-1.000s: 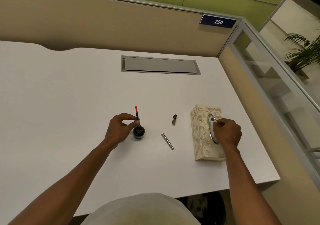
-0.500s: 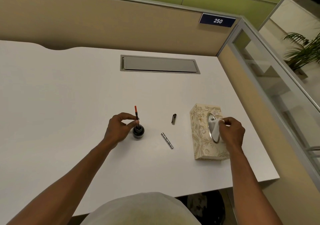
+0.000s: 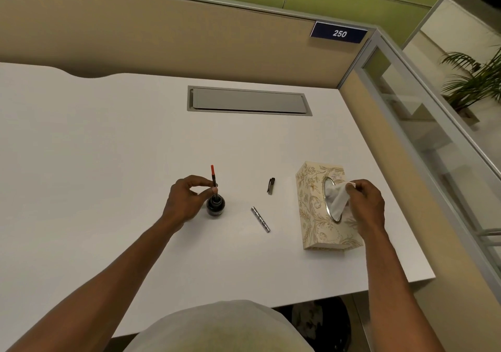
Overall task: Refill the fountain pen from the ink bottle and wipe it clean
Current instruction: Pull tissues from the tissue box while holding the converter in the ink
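On the white desk, to the right of your pinch on the pen, the patterned tissue box was the largest thing, and the change was there. One second before, your right hand lay over the oval opening with its fingers down in it; by this moment it had drawn back to the right and lifted a white tissue partly out. Your thumb and fingers pinched the upper corner of the tissue, while its lower part still sat inside the opening. I judge that the wiping step was being prepared, but the tissue was not yet free.

Your left hand had not moved. Its thumb and first finger pinched the thin pen section and held it upright, the lower end down in the mouth of the ink bottle, directly under the pinch. The red end stood above your fingers. So the filling looked still open, or just ending.

Between your two grips lay the metal pen barrel, and a little further from you the dark cap, both untouched.

Hidden things: the nib was inside the bottle, so you could not see the ink level or whether the pen had filled. Your right palm covered the far edge of the opening.
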Demonstrator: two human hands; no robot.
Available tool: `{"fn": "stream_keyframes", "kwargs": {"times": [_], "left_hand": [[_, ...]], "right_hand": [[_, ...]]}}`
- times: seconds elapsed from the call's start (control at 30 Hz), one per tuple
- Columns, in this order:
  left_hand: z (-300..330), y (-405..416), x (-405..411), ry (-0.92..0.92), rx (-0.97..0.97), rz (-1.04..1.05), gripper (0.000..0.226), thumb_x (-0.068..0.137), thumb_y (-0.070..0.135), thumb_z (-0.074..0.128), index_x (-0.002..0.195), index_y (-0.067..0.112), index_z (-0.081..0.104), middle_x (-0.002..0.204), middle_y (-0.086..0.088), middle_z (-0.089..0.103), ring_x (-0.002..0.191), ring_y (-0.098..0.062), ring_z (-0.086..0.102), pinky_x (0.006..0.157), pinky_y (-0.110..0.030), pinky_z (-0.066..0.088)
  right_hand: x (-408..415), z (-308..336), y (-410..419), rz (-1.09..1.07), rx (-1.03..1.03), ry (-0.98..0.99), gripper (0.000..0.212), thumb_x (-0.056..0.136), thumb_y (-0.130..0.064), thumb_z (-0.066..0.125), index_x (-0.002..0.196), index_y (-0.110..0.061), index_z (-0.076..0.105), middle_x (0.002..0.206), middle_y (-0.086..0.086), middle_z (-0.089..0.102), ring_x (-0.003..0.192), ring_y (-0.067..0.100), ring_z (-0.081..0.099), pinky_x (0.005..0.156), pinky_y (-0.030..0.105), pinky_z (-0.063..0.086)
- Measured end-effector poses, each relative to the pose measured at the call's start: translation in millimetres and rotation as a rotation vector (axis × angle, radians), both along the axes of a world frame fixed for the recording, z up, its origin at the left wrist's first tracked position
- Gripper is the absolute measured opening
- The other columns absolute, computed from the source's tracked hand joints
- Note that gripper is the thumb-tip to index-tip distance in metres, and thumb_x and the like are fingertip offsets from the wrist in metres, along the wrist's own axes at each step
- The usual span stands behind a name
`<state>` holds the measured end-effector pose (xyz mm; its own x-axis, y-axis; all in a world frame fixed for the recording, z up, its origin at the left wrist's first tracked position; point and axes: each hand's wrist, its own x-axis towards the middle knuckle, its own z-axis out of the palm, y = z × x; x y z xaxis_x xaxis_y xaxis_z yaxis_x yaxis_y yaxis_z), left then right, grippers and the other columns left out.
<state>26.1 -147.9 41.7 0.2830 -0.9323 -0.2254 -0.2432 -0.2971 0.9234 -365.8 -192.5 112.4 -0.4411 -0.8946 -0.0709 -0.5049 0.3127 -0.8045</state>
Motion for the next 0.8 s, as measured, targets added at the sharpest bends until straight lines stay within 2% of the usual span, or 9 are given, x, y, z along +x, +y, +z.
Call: {"fn": "stream_keyframes", "kwargs": {"times": [0.23, 0.43, 0.57, 0.7, 0.8], "left_hand": [[1, 0, 1, 0.007, -0.011, -0.006, 0.008, 0.082, 0.035, 0.084, 0.087, 0.032, 0.078, 0.106, 0.018, 0.075, 0.065, -0.017, 0.056, 0.042, -0.024, 0.031], [-2, 0, 1, 0.017, 0.001, -0.006, 0.011, 0.082, 0.037, 0.084, 0.089, 0.031, 0.078, 0.107, 0.019, 0.074, 0.067, -0.016, 0.056, 0.042, -0.024, 0.031], [-3, 0, 2, 0.010, 0.005, -0.005, 0.011, 0.082, 0.037, 0.084, 0.089, 0.031, 0.078, 0.107, 0.020, 0.074, 0.070, -0.017, 0.059, 0.045, -0.025, 0.033], [-5, 1, 2, 0.013, 0.004, -0.003, 0.010, 0.081, 0.037, 0.085, 0.087, 0.032, 0.078, 0.106, 0.020, 0.074, 0.074, -0.023, 0.064, 0.048, -0.027, 0.036], [-6, 1, 3, 0.010, 0.001, -0.001, 0.010, 0.081, 0.037, 0.085, 0.087, 0.033, 0.078, 0.106, 0.021, 0.074, 0.074, -0.023, 0.064, 0.050, -0.028, 0.037]], "right_hand": [[-2, 14, -2, -0.024, -0.093, -0.041, 0.010, 0.094, -0.018, 0.058, 0.091, -0.012, 0.066, 0.090, -0.002, 0.065, 0.087, 0.019, 0.057, 0.070, 0.028, 0.043], [1, 31, -1, -0.027, -0.168, -0.012, 0.009, 0.094, -0.014, 0.057, 0.090, -0.011, 0.065, 0.081, -0.006, 0.062, 0.076, 0.012, 0.054, 0.067, 0.023, 0.042], [3, 30, 2, -0.022, -0.203, 0.017, 0.010, 0.095, -0.017, 0.058, 0.092, -0.011, 0.065, 0.083, -0.005, 0.064, 0.076, 0.011, 0.057, 0.073, 0.030, 0.045], [2, 22, 4, -0.008, -0.241, 0.017, 0.009, 0.097, -0.024, 0.055, 0.096, -0.020, 0.063, 0.091, -0.010, 0.064, 0.081, 0.009, 0.062, 0.082, 0.046, 0.056], [4, 21, 6, 0.021, -0.245, 0.036, 0.009, 0.101, -0.028, 0.052, 0.102, -0.023, 0.060, 0.097, -0.009, 0.064, 0.090, 0.019, 0.062, 0.083, 0.046, 0.056]]}}
